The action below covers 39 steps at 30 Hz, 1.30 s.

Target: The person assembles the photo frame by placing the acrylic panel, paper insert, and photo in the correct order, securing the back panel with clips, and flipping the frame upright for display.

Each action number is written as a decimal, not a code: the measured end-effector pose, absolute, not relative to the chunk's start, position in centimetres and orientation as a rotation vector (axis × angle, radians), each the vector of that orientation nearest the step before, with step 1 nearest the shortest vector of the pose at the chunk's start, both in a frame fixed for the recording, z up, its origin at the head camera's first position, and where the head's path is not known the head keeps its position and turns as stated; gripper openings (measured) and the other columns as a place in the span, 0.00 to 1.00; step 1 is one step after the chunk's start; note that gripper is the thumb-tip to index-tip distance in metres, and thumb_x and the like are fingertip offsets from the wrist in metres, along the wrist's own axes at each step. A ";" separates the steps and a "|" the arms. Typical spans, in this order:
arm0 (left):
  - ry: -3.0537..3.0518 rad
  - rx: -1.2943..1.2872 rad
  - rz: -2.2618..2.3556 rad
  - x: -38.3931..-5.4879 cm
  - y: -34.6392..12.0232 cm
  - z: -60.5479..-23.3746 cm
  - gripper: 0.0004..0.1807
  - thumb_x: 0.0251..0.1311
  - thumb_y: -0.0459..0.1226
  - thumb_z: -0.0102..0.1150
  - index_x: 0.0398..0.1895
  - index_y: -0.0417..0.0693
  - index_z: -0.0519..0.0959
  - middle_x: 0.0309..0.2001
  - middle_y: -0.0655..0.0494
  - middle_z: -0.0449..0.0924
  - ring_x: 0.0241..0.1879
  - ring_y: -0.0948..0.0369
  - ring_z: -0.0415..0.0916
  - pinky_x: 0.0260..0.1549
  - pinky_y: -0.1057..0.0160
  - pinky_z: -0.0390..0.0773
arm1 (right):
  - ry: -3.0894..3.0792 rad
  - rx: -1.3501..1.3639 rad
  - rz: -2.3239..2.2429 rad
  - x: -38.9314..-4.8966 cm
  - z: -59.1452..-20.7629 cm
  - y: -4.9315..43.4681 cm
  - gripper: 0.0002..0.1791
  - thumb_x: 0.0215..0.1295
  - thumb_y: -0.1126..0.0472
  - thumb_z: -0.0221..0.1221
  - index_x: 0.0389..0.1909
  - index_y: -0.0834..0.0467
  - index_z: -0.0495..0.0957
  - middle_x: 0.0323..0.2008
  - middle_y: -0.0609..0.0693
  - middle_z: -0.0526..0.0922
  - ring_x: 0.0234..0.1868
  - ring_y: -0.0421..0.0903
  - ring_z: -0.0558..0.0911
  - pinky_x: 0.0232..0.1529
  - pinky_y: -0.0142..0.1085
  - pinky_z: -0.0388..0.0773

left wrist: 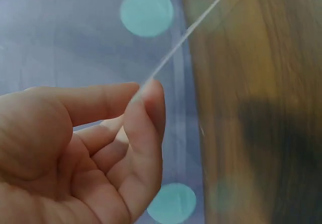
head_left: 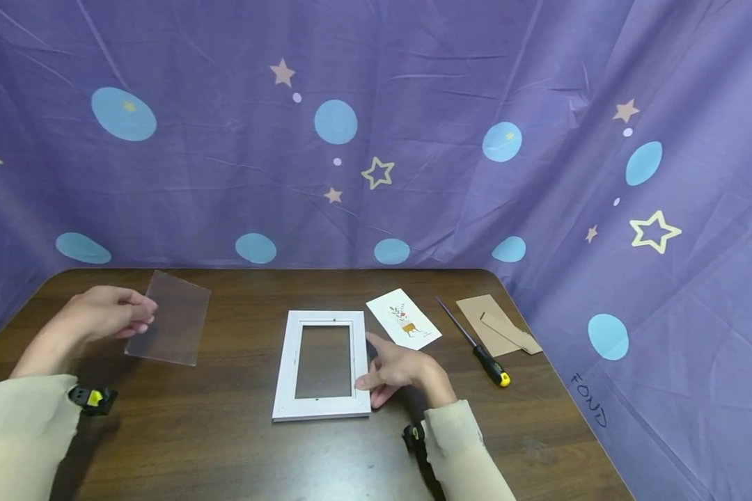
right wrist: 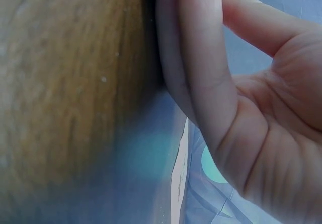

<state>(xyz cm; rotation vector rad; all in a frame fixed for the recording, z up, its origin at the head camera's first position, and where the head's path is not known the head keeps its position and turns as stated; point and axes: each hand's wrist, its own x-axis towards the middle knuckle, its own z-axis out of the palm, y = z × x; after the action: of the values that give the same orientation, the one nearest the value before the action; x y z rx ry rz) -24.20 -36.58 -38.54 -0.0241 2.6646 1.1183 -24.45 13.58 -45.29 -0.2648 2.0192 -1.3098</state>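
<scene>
Nearest the person, the white frame [head_left: 287, 365] lies flat on the bare wood tabletop [head_left: 225, 445]. The right hand [head_left: 407, 369] holds its right rail, thumb on top and fingers along the outer edge; the right wrist view hides the rail, so how firmly it grips is hard to tell. The frame looks light and rigid, likely to slide if nudged, and best taken by its outer rails.

A little farther out, well to the left, the left hand [head_left: 109, 311] pinches the clear sheet [head_left: 174, 323] by one edge between thumb and fingers, raised off the wood. The sheet seems thin, light and fairly stiff, probably slick and quick to smudge; holding its edges or corners would keep the middle clean.

Beyond the right hand lie the screwdriver [head_left: 489, 362], whose chunky handle is its natural hold, the brown backing board [head_left: 490, 325], probably stiff card, and the printed card [head_left: 404, 319], which should bend easily and suits an edge lift.
</scene>
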 end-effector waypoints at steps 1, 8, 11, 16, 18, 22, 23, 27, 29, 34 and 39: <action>2.672 -0.008 1.142 -24.1 -36.2 -38.5 0.20 0.77 0.31 0.51 0.60 0.17 0.73 0.39 0.53 0.88 0.34 0.69 0.83 0.36 0.68 0.89 | 2.022 -0.264 -1.308 -24.5 -45.3 13.6 0.59 0.67 0.70 0.70 0.87 0.53 0.39 0.34 0.65 0.85 0.23 0.51 0.87 0.30 0.45 0.91; 2.670 0.073 1.366 -23.3 -31.9 -38.4 0.24 0.78 0.32 0.55 0.66 0.20 0.68 0.42 0.50 0.88 0.35 0.68 0.84 0.36 0.66 0.90 | 2.029 -0.262 -1.302 -24.4 -45.1 13.5 0.60 0.67 0.70 0.70 0.87 0.54 0.38 0.35 0.65 0.85 0.23 0.52 0.87 0.29 0.45 0.91; 2.633 0.103 1.444 -23.2 -29.7 -38.6 0.24 0.77 0.33 0.58 0.66 0.23 0.69 0.42 0.49 0.88 0.35 0.67 0.85 0.37 0.66 0.90 | 2.031 -0.261 -1.305 -24.4 -45.1 13.6 0.60 0.67 0.70 0.70 0.87 0.54 0.38 0.34 0.65 0.85 0.23 0.52 0.87 0.30 0.45 0.91; 2.562 0.123 1.519 -23.1 -26.2 -38.8 0.23 0.76 0.33 0.60 0.65 0.26 0.71 0.41 0.48 0.88 0.36 0.65 0.85 0.37 0.67 0.89 | 2.024 -0.264 -1.313 -24.3 -45.1 13.6 0.60 0.67 0.70 0.71 0.87 0.53 0.38 0.34 0.65 0.84 0.23 0.52 0.87 0.30 0.46 0.92; 2.541 0.123 1.536 -23.0 -25.1 -38.9 0.23 0.75 0.33 0.61 0.65 0.27 0.71 0.41 0.48 0.88 0.36 0.65 0.85 0.37 0.67 0.89 | 2.023 -0.264 -1.313 -24.3 -45.1 13.6 0.60 0.66 0.70 0.71 0.87 0.52 0.39 0.34 0.65 0.84 0.23 0.52 0.87 0.30 0.46 0.92; 2.506 0.140 1.583 -22.9 -23.0 -39.3 0.23 0.75 0.33 0.61 0.65 0.28 0.71 0.42 0.47 0.87 0.36 0.64 0.84 0.38 0.66 0.89 | 2.020 -0.268 -1.314 -24.4 -45.2 13.6 0.60 0.67 0.70 0.71 0.87 0.52 0.39 0.34 0.65 0.84 0.24 0.52 0.87 0.30 0.46 0.92; 2.493 0.146 1.597 -22.9 -22.5 -39.6 0.23 0.75 0.33 0.61 0.65 0.28 0.70 0.42 0.47 0.87 0.36 0.64 0.84 0.38 0.66 0.89 | 2.021 -0.268 -1.312 -24.4 -45.2 13.6 0.60 0.67 0.70 0.71 0.87 0.52 0.39 0.34 0.65 0.84 0.24 0.52 0.87 0.31 0.46 0.92; 2.435 0.151 1.658 -22.7 -20.8 -40.5 0.22 0.74 0.32 0.62 0.64 0.28 0.71 0.41 0.46 0.87 0.36 0.63 0.84 0.38 0.66 0.89 | 2.022 -0.267 -1.306 -24.4 -45.2 13.6 0.60 0.67 0.69 0.71 0.87 0.53 0.38 0.35 0.65 0.84 0.24 0.51 0.87 0.31 0.46 0.92; 2.408 0.143 1.680 -22.7 -20.1 -41.0 0.22 0.73 0.31 0.62 0.64 0.27 0.71 0.41 0.46 0.87 0.37 0.63 0.84 0.39 0.67 0.89 | 2.021 -0.266 -1.304 -24.5 -45.2 13.6 0.60 0.67 0.69 0.71 0.87 0.53 0.39 0.35 0.65 0.85 0.25 0.51 0.87 0.31 0.46 0.92; 2.374 0.141 1.700 -22.5 -18.7 -42.0 0.22 0.73 0.31 0.63 0.63 0.27 0.71 0.40 0.44 0.86 0.37 0.62 0.84 0.38 0.66 0.89 | 2.020 -0.263 -1.310 -24.4 -45.2 13.6 0.60 0.67 0.70 0.71 0.87 0.52 0.39 0.35 0.65 0.85 0.24 0.52 0.87 0.31 0.46 0.92; 2.363 0.134 1.698 -22.3 -17.6 -42.8 0.21 0.72 0.31 0.64 0.61 0.29 0.72 0.39 0.44 0.85 0.36 0.60 0.83 0.37 0.66 0.89 | 2.025 -0.273 -1.310 -24.3 -45.2 13.7 0.60 0.67 0.70 0.71 0.87 0.53 0.38 0.34 0.65 0.84 0.24 0.51 0.87 0.31 0.46 0.92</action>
<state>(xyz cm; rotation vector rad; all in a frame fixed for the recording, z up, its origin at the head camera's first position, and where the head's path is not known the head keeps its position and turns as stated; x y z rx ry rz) -22.30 -17.64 -42.82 0.1343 2.3634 1.6977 -24.33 13.65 -45.23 -0.2731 2.0250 -1.3095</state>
